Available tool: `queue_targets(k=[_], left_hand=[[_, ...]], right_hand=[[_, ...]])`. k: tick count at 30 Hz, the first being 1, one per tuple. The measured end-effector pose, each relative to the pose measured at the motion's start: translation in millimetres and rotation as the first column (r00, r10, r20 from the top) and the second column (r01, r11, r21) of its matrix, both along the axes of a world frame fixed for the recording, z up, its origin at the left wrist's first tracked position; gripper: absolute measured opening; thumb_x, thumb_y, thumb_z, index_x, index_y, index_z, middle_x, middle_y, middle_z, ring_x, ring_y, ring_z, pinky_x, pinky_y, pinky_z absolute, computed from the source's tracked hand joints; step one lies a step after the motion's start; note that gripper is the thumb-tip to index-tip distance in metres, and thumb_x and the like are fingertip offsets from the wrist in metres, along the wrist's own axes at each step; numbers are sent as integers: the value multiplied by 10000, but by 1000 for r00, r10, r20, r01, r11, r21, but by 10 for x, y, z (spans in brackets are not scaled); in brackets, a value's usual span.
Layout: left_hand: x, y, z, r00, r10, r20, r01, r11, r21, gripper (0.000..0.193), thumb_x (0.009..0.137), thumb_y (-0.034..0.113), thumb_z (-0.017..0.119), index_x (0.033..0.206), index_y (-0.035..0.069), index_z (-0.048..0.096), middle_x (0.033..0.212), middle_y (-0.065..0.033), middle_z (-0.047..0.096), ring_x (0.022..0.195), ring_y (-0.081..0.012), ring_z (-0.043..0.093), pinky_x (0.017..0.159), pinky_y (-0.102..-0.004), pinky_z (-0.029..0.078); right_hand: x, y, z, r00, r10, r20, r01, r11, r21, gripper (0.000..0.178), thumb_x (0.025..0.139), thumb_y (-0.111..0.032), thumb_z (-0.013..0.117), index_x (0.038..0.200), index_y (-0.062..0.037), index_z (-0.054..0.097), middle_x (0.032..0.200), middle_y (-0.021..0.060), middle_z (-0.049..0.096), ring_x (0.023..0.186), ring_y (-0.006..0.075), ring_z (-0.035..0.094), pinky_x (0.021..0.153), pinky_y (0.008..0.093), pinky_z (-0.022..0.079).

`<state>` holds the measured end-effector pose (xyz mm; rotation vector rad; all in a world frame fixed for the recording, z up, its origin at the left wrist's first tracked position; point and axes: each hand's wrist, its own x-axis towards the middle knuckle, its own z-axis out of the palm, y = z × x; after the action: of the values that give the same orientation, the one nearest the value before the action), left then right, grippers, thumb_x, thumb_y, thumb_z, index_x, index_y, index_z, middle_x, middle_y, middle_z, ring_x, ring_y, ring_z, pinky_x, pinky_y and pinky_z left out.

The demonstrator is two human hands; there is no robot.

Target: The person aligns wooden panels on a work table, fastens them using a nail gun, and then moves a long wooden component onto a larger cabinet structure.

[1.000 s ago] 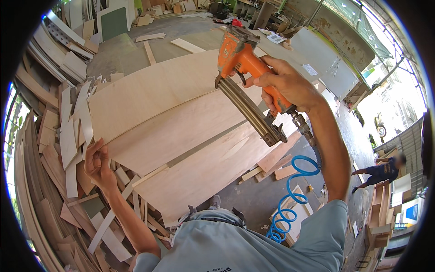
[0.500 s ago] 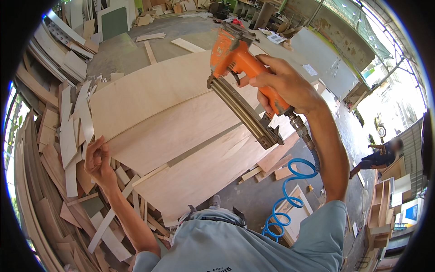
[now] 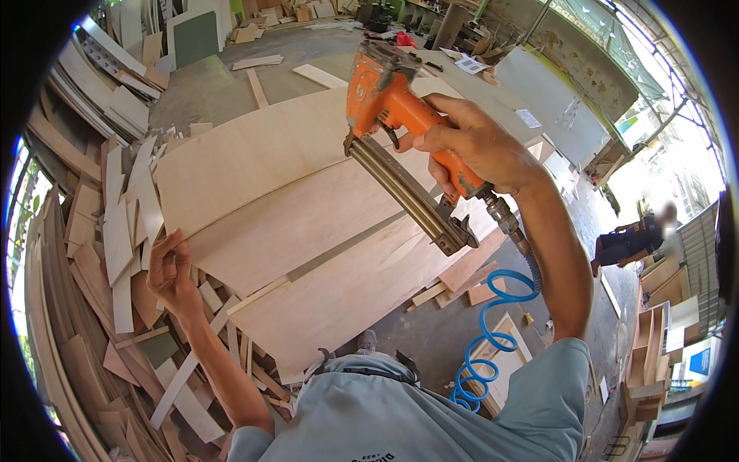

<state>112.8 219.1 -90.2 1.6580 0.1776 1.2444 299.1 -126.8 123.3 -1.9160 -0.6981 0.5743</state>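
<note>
An orange pneumatic nail gun (image 3: 375,88) is in my right hand (image 3: 489,146), with my fingers wrapped round its grip near the trigger. Its long metal magazine slants down toward me, above the boards. A coiled blue air hose (image 3: 493,336) runs from the fitting at the handle's end. My left hand (image 3: 173,281) pinches the left corner of a wide plywood panel (image 3: 254,158), where it meets a second pale panel (image 3: 296,219) along a seam. Nearer my body lies another plywood panel (image 3: 346,289), with a dark gap between it and the second one.
Scrap boards and offcuts (image 3: 127,254) are heaped along the left. Short wood pieces (image 3: 462,281) lie on the floor right of the panels. A person (image 3: 627,242) stands at the far right, near wooden box frames (image 3: 647,346). A large pale sheet (image 3: 546,100) is behind my right hand.
My right hand and the nail gun have shifted slightly left. My left hand stays at the panel's corner. The person at the right has moved a little.
</note>
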Motion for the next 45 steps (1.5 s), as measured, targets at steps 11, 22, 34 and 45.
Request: queue_targets(k=[11, 22, 34, 45], left_hand=[[-16, -49, 42, 1000, 31, 2, -31, 999, 21, 181, 885, -37, 639, 1050, 0, 700, 904, 3, 595, 791, -56, 482, 768, -194, 383], [-21, -19, -6, 1000, -9, 20, 8, 1000, 15, 172, 908, -5, 634, 1064, 12, 706, 984, 3, 634, 811, -38, 514, 790, -183, 405], [-28, -25, -9, 1000, -4, 0, 4, 1000, 22, 177, 888, -31, 642, 1054, -5, 697, 933, 0, 589, 823, -58, 497, 795, -196, 397], [-13, -73, -29, 1000, 0, -5, 0, 1000, 24, 184, 898, -18, 639, 1071, 4, 697, 961, -7, 617, 827, -65, 543, 816, -207, 429]], right_hand=[[-9, 21, -49, 999, -47, -11, 47, 998, 51, 346, 831, -151, 660, 1076, 52, 525, 756, 82, 539, 523, 153, 575, 406, 310, 460], [6, 10, -7, 999, -31, -12, 31, 999, 28, 362, 828, -150, 657, 1094, 55, 524, 759, 88, 554, 513, 155, 578, 402, 307, 462], [-5, 3, -19, 999, -35, -17, 35, 999, 37, 346, 824, -142, 655, 1077, 46, 513, 770, 88, 558, 506, 151, 573, 402, 307, 465], [-53, -26, 41, 999, -45, 26, 44, 997, 57, 378, 833, -148, 643, 1118, 60, 510, 892, 157, 637, 508, 158, 576, 413, 300, 478]])
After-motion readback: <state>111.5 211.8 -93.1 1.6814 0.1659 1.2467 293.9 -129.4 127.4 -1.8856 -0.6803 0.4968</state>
